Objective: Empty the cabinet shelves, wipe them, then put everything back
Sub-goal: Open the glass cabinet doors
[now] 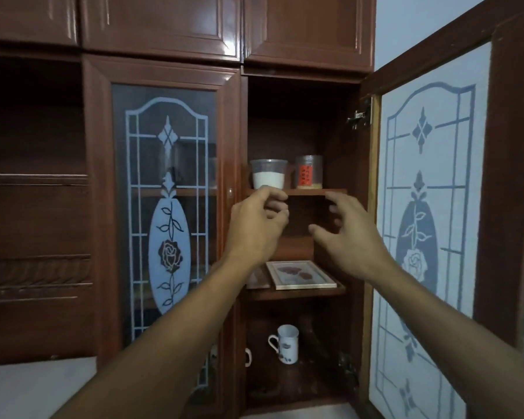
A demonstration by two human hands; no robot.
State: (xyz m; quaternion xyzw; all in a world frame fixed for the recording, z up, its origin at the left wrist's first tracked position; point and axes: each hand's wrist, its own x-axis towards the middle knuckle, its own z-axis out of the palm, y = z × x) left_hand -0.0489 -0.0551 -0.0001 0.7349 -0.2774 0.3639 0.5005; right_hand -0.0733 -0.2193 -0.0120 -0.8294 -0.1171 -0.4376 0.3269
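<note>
The brown wooden cabinet stands with its right door [430, 225] swung wide. On the top shelf [312, 192] sit a clear plastic cup of white powder [268, 173] and a clear jar with a red label [308, 172]. A white picture frame [300, 274] lies flat on the middle shelf. A white mug [285, 343] stands on the bottom shelf. My left hand [254, 225] is raised just below the cup, fingers loosely curled, holding nothing. My right hand [345, 234] hovers under the top shelf with fingers spread, touching nothing.
The left glass door [167, 213] with an etched rose stays closed. A second mug's handle [248, 356] peeks out at the bottom shelf's left. A flat dark item [259, 279] lies beside the frame. A pale counter [34, 385] runs at lower left.
</note>
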